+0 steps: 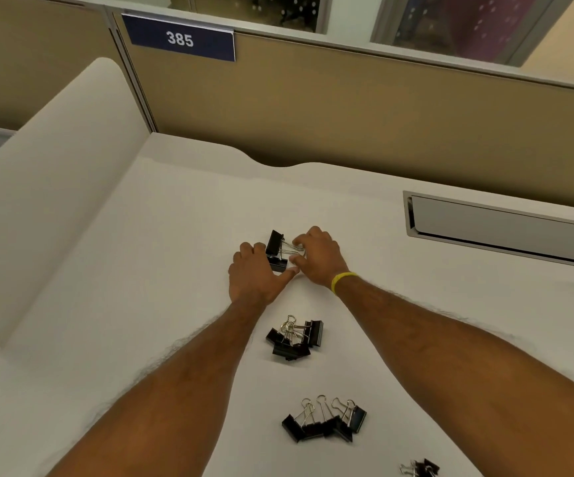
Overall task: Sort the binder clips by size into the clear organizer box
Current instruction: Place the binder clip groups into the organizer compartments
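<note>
Looking down at the white desk, we see both bare forearms stretched forward and the two hands meeting around a pair of large black binder clips near the middle of the surface. The right hand, with a yellow wristband at its wrist, has its fingertips and thumb curled in on the silver wire handles of the upper clip, pinching them. The left hand sits just beside the clips on their left, knuckles up and fingers bent down against the lower clip, thumb stretched straight toward the right hand; its fingertips are hidden, so we cannot tell whether it grips that clip or only rests on it. Nearer to us, between the forearms, a small heap of medium clips lies tangled together, and closer still a row of clips lies side by side with the handles pointing away from us. A few more clips show at the bottom edge. A grey metal hatch is set into the desk at the right, and a blue sign reading 385 hangs on the tan partition behind.
</note>
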Action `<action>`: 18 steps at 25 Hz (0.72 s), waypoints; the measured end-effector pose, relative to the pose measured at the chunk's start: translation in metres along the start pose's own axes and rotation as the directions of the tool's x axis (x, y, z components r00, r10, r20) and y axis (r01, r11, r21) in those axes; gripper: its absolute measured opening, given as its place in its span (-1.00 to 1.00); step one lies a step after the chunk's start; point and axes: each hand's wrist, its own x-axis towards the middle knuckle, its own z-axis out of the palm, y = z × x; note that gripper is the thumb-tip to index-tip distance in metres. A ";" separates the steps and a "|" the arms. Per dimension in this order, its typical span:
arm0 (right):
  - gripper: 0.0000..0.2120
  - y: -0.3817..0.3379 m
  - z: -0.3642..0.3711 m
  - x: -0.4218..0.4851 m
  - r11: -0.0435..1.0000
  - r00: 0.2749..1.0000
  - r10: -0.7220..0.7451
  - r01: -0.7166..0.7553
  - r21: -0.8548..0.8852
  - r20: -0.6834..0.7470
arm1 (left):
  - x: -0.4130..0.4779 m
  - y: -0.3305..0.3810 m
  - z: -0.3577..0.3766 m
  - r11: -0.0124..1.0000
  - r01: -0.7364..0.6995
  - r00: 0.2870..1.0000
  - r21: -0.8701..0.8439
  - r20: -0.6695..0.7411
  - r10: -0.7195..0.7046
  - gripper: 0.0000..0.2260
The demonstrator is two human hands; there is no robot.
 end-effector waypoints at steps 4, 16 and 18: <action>-0.86 0.001 0.003 0.006 0.985 0.996 0.086 -0.086 0.151 0.010 | 0.001 0.001 0.000 0.999 0.014 1.000 -0.030 -0.004 -0.014 -0.40; -0.93 0.008 -0.048 -0.043 0.392 0.956 0.293 -0.089 0.916 -0.032 | -0.006 0.007 -0.025 0.531 0.359 0.933 -0.768 0.283 -0.221 -0.70; -0.84 0.014 -0.055 -0.056 0.336 0.943 0.332 -0.125 0.934 0.006 | -0.015 0.015 -0.032 0.255 0.494 0.869 -0.831 0.462 -0.179 -0.66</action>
